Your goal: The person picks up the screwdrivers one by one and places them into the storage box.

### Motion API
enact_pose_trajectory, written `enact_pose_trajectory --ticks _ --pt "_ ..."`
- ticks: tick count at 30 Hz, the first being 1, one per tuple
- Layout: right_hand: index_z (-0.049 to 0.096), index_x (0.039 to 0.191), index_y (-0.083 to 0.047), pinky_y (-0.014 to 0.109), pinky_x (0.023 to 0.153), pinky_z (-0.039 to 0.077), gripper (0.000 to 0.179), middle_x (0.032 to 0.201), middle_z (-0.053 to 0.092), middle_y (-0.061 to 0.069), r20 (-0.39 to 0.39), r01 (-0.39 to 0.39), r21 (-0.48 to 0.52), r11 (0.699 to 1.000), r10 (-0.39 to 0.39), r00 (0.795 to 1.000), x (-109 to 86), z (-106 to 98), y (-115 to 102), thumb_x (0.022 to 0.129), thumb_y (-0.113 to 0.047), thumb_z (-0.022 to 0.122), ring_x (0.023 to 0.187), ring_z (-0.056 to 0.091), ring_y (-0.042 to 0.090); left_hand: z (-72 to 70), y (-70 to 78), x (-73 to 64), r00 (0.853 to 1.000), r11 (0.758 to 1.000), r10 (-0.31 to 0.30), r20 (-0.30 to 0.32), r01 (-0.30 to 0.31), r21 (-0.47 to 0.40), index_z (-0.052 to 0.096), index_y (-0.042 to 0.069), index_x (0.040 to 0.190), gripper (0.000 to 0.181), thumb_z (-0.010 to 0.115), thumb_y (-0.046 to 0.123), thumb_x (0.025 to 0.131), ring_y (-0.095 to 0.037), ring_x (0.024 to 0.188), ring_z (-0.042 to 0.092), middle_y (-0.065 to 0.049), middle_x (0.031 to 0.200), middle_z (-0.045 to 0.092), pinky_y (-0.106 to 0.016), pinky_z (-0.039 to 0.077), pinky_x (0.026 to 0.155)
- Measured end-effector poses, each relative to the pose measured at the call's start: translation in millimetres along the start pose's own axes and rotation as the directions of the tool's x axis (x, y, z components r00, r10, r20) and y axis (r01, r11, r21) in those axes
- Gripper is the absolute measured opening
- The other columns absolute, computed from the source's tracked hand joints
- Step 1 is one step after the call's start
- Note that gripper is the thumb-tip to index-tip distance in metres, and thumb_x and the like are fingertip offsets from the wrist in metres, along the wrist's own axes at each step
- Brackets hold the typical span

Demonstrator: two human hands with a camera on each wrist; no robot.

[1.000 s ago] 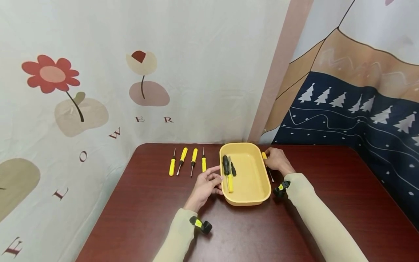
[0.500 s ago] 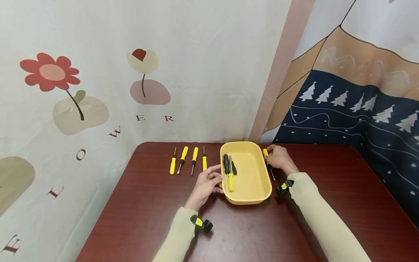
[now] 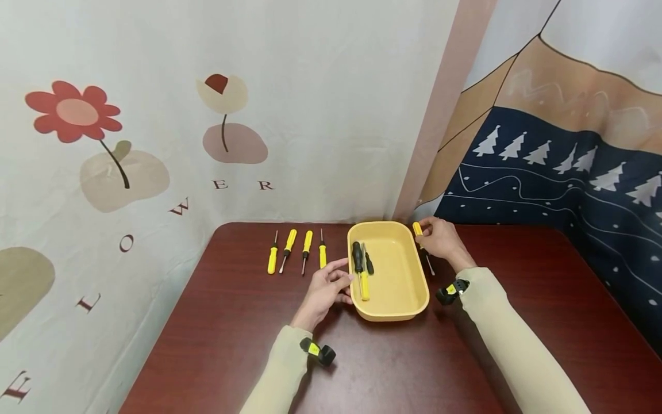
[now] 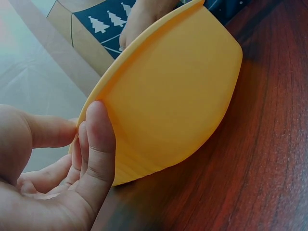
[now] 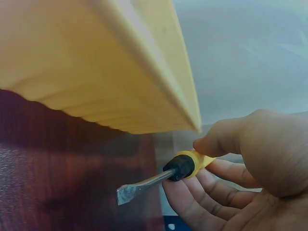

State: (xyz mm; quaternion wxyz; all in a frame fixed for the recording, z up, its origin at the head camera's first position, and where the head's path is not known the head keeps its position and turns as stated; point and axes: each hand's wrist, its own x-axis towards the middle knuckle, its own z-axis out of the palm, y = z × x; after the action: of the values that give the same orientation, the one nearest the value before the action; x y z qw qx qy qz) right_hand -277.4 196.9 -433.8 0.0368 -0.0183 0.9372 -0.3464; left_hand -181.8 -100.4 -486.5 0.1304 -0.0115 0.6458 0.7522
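Screwdriver in pinch of right hand, just beside yellow tray; tray rim in pinch of left hand. Could slip from loosened pinch, or clip tray by swinging left.

The right grip partly hides its screwdriver's yellow handle.

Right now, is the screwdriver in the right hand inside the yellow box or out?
Out. The right hand pinches the screwdriver beside the yellow box, and its blade shows outside the box's wall.
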Motion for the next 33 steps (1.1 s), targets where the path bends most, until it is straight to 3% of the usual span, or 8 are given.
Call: enact_pose_trajectory --ticks 21,33 --pt "0.057 0.136 -0.001 0.028 0.071 0.061 0.041 0.104 0.064 0.017 -0.043 0.053 0.013 0.998 -0.053 0.998 -8.7 -20.8 -31.1 0.098 -0.015 0.064 0.083 0.066 0.025 2.3 3.6 1.0 1.000 1.000 0.015 0.000 -0.015 0.003 0.052 0.006 0.147 0.050 0.064 0.002 0.099 -0.013 0.066 0.060 -0.008 0.096 0.062 -0.026 0.059 0.055" --pt "0.057 0.135 -0.003 0.028 0.072 0.063 0.041 0.109 0.064 0.017 0.024 0.024 0.064 0.998 -0.026 0.999 -10.9 -10.3 -48.5 0.098 -0.017 0.065 0.086 0.066 0.026 0.6 0.2 1.1 1.000 1.000 0.000 0.008 0.000 0.008 0.048 0.004 0.150 0.053 0.065 0.004 0.099 -0.015 0.069 0.060 -0.011 0.100 0.062 -0.028 0.059 0.057"
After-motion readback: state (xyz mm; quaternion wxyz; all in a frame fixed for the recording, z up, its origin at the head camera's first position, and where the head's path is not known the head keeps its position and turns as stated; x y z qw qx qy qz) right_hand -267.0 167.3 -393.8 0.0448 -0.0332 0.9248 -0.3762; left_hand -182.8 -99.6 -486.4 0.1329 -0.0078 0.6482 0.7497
